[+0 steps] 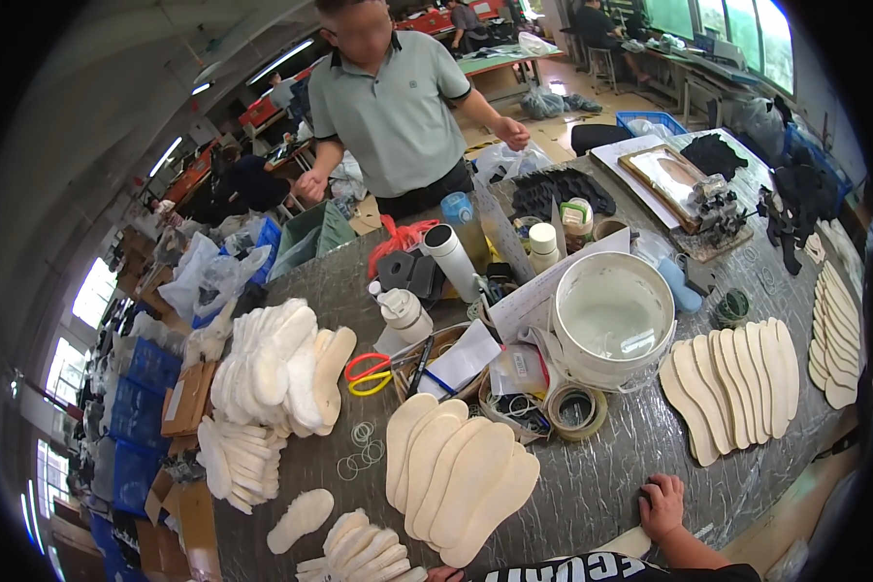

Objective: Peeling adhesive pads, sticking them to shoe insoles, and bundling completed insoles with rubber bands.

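The right hand (662, 504) rests flat and empty on the bench (611, 475) near the fanned insoles (461, 475), between steps I think, while the left hand is hidden.

Shoe-insole workshop. Centre frame: worktable (640, 456) carrying fanned insoles (461, 475), a white bucket (613, 320), tape (577, 409) and scissors (371, 373). Fleece liners (272, 369) stacked at left. Further benches and seated workers at upper right.
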Motion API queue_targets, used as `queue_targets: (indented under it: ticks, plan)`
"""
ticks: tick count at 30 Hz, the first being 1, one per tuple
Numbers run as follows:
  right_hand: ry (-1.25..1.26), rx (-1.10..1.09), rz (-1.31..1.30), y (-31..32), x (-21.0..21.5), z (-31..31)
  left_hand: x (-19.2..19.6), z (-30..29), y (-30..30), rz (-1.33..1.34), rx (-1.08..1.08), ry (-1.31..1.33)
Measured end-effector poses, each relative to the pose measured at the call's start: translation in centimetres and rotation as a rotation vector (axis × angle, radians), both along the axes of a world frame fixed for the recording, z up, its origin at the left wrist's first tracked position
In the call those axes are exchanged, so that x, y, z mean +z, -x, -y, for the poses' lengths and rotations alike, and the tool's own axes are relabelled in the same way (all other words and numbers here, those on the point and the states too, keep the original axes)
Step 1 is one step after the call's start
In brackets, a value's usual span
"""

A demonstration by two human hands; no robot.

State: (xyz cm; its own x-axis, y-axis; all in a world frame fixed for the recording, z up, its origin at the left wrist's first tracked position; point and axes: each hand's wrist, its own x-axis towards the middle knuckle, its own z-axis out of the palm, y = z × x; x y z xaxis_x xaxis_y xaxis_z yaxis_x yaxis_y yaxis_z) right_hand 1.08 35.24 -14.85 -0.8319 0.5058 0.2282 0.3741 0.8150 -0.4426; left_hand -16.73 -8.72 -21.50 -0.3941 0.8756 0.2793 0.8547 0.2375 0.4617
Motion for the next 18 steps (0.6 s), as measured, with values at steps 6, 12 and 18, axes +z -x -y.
queue_targets:
  ticks: [6, 12, 18]
  plan:
    - [-0.002, -0.005, -0.008, -0.07, -0.18, 0.03, 0.34, 0.26, -0.26, -0.001, 0.015, -0.004]
    - [-0.005, -0.003, -0.004, -0.22, -0.26, 0.02, 0.66, 0.53, -0.62, -0.001, 0.029, -0.008]
    - [-0.014, 0.002, -0.014, -0.14, -0.22, 0.0, 0.97, 0.74, -0.94, 0.001, 0.042, -0.011]
